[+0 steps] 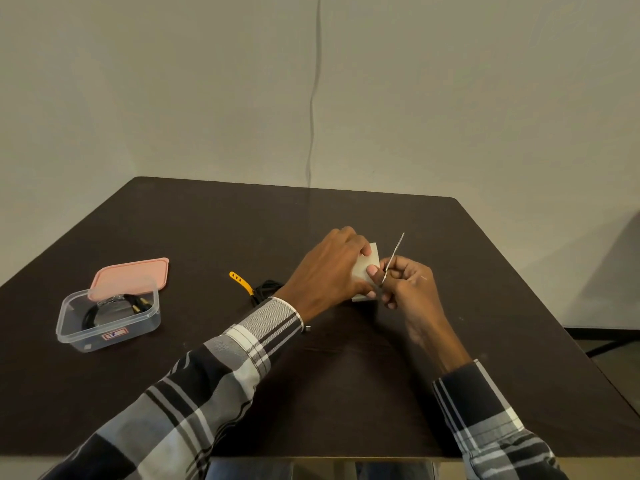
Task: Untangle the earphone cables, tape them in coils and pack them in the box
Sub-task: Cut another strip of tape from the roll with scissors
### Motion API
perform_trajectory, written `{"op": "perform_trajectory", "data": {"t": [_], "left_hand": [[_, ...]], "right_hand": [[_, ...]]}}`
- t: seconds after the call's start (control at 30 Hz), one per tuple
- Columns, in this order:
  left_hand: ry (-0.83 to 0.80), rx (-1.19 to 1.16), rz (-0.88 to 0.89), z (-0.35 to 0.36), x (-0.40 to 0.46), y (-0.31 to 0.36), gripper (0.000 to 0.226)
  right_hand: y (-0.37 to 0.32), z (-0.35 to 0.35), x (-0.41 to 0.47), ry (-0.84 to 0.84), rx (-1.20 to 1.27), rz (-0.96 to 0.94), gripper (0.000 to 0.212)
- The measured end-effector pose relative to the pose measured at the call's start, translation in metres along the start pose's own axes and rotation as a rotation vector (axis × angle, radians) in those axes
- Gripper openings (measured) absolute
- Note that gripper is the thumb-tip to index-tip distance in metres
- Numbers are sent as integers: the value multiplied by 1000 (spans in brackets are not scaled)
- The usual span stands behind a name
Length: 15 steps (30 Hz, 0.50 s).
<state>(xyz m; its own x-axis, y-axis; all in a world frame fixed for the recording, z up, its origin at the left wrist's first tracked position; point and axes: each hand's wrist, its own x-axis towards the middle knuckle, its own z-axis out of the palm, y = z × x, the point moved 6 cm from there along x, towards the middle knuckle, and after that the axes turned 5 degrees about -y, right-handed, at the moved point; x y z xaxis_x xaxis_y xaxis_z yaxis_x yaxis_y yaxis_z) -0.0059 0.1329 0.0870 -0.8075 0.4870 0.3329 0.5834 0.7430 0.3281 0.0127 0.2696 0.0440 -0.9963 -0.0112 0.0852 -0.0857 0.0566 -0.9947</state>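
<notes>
Dark table [207, 237], clear box [65, 332] w/ coiled cable [90, 315], pink lid [133, 277] behind

Left hand [332, 268] hides most of black cable [265, 289].

A red-and-white sticker is showing on the clear box's [108, 320] front wall, but its print is staying too small to read.

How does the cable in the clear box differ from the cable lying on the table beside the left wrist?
The cable in the box lies coiled inside the clear box, fully in view; the cable on the table sits loose on the dark table, partly hidden by the left hand. The table one has a yellow strap beside it. Both are black.
</notes>
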Motion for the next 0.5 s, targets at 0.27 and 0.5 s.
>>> {"op": "perform_trajectory", "data": {"t": [0.27, 0.5], "left_hand": [[-75, -325, 76, -12, 10, -25, 22], [-305, -426, 0, -2, 7, -34, 22]], "right_hand": [[4, -15, 5, -81, -105, -7, 10], [-13, -14, 21, -302, -222, -91, 21]]}}
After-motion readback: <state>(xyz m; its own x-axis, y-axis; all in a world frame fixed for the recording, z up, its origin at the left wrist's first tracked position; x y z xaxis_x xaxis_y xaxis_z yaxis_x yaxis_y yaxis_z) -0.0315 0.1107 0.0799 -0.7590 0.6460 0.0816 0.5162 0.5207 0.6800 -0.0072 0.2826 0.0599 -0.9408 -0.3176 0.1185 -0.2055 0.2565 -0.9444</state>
